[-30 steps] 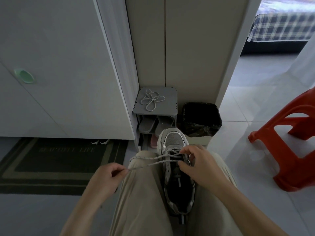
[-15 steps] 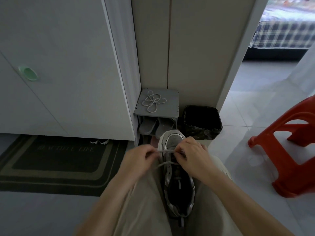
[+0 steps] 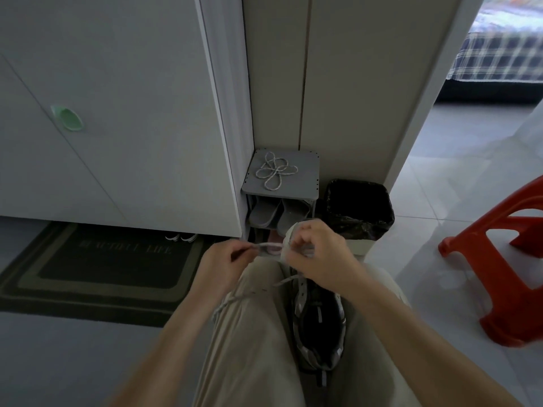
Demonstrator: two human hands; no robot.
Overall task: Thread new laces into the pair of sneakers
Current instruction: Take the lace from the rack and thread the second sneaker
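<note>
Grey sneaker (image 3: pixel 318 324) sits wedged between the person's thighs, toe pointing away. The left hand (image 3: pixel 226 259) pinches the speckled lace (image 3: pixel 235 299) just left of the toe; the right hand (image 3: pixel 318 254) pinches it over the front eyelets. A second lace (image 3: pixel 275 171) lies coiled on top of the grey shoe rack (image 3: pixel 308 161).

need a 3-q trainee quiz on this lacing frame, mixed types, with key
1. True or false: the left hand pinches the lace beside the sneaker.
2. Where does the spare lace lie? A on the doormat; B on top of the shoe rack; C in the bin.
3. Fill in: the plastic stool is ___.
Key: 1 true; 2 B; 3 red.
</note>
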